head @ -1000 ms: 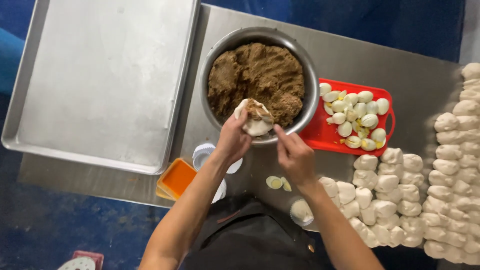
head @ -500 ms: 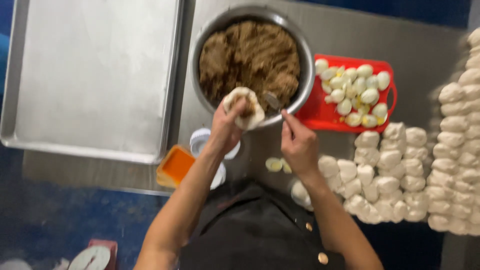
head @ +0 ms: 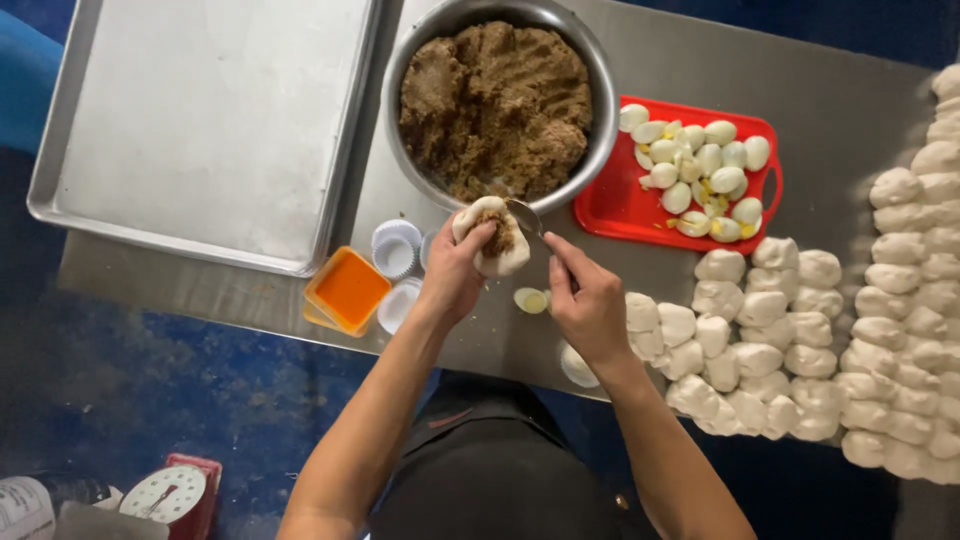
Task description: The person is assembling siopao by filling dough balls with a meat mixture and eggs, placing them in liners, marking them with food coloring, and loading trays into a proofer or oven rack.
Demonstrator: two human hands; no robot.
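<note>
My left hand [head: 455, 275] cups a flattened piece of white dough [head: 492, 237] with brown filling in its middle, held just below the rim of a large metal bowl [head: 600, 130] full of brown minced filling [head: 495, 105]. My right hand [head: 590, 300] grips a metal spoon [head: 524, 217] whose tip rests against the dough. An egg piece [head: 530, 300] lies on the steel table [head: 840, 110] between my hands.
A red tray [head: 610, 212] holds several cut boiled egg pieces [head: 700, 170]. Many dough balls [head: 800, 340] lie at the right. An empty metal baking tray [head: 200, 120] sits at the left; an orange container [head: 346, 289] and white paper cups [head: 396, 248] are near it. A kitchen scale [head: 165, 493] stands below.
The view has shifted. The spoon has come from the bowl to the dough, and brown filling now lies in the dough in my left hand.
</note>
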